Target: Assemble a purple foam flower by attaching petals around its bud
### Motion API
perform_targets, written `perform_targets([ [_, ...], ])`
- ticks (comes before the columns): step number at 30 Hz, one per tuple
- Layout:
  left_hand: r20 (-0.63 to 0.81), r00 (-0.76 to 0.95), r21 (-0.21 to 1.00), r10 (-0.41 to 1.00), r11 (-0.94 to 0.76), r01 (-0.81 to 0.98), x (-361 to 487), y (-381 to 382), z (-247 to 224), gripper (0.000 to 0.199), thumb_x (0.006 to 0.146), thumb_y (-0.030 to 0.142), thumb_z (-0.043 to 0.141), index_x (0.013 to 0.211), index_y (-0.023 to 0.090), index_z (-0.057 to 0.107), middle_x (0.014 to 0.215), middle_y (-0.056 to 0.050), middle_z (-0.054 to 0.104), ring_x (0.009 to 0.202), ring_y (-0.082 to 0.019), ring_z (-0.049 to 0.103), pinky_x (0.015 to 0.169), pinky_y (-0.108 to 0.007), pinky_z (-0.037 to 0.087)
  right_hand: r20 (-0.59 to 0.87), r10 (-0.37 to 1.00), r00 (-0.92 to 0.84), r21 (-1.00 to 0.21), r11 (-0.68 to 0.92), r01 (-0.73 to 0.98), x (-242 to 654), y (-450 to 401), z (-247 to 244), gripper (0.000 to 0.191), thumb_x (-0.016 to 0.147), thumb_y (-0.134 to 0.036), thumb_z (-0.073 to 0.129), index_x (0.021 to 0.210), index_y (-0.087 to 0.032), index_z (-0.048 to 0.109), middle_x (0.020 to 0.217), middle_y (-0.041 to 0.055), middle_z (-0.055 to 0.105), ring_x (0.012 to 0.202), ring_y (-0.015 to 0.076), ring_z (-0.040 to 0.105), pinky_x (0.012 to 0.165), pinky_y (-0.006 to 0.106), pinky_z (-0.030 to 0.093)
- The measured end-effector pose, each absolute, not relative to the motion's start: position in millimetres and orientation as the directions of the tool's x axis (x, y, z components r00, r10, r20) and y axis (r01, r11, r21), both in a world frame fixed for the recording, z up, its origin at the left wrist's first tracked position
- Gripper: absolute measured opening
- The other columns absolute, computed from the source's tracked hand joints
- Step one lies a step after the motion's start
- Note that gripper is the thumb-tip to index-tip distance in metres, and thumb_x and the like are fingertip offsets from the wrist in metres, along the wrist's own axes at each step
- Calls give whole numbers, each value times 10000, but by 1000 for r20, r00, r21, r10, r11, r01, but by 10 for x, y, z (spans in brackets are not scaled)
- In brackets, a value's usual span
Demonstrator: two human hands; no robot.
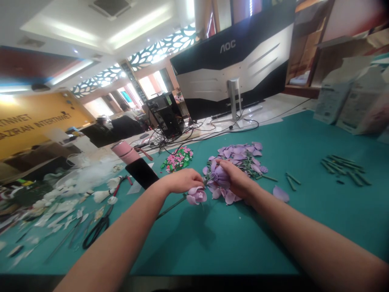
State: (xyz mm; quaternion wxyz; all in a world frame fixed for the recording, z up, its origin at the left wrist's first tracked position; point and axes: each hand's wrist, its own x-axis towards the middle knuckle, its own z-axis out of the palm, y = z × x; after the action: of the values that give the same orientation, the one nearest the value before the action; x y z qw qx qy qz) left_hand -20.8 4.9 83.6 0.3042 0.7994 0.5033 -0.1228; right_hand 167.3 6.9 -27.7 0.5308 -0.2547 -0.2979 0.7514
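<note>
My right hand (235, 178) is wrapped round a purple artificial flower head (220, 177) from its right side. My left hand (186, 181) is closed just left of that flower, its fingertips pinching near the flower's base; the exact grip is partly hidden. Just below those fingers sits a pale pink artificial flower (197, 196), and its green stem (172, 207) runs down left behind my left forearm. Behind and under my right hand lies a pile of loose purple petals (234, 152) mixed with green pieces. A single purple petal (281, 194) rests to the right.
Green stem pieces (346, 167) lie at the right. Pink blossoms (179, 158), a black phone-like slab (141, 173) and a pink bottle (125, 151) stand or lie left of centre. Black scissors (96, 231) and white scraps cover the left. A monitor (231, 61) rises behind.
</note>
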Motion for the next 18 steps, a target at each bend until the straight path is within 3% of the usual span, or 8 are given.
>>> perform_targets([
  [5, -495, 473, 345, 729, -334, 877, -217, 52, 815, 294, 837, 415, 538, 827, 194, 730, 804, -13, 707, 701, -156, 569, 622, -247, 380, -96, 974, -206, -814, -196, -547, 1676, 31, -226, 219, 804, -369, 679, 1003, -278, 691, 972, 11, 698, 874, 196, 646, 729, 325, 563],
  [11, -484, 459, 311, 745, -344, 886, -195, 36, 808, 289, 827, 407, 530, 791, 185, 711, 771, -14, 692, 694, -156, 564, 610, -250, 369, -64, 989, -129, -949, -101, -297, 1744, -96, -43, 337, 811, -433, 653, 1100, -265, 693, 1151, 22, 684, 1123, 248, 584, 999, 380, 458],
  [18, -464, 453, 284, 761, -357, 890, -152, 3, 812, 285, 821, 401, 508, 758, 188, 687, 742, -5, 669, 681, -154, 555, 588, -255, 352, 45, 992, -115, -996, 36, -83, 1769, -68, -79, 484, 864, -470, 559, 1278, -221, 586, 1325, 73, 611, 1226, 258, 536, 1051, 389, 398],
])
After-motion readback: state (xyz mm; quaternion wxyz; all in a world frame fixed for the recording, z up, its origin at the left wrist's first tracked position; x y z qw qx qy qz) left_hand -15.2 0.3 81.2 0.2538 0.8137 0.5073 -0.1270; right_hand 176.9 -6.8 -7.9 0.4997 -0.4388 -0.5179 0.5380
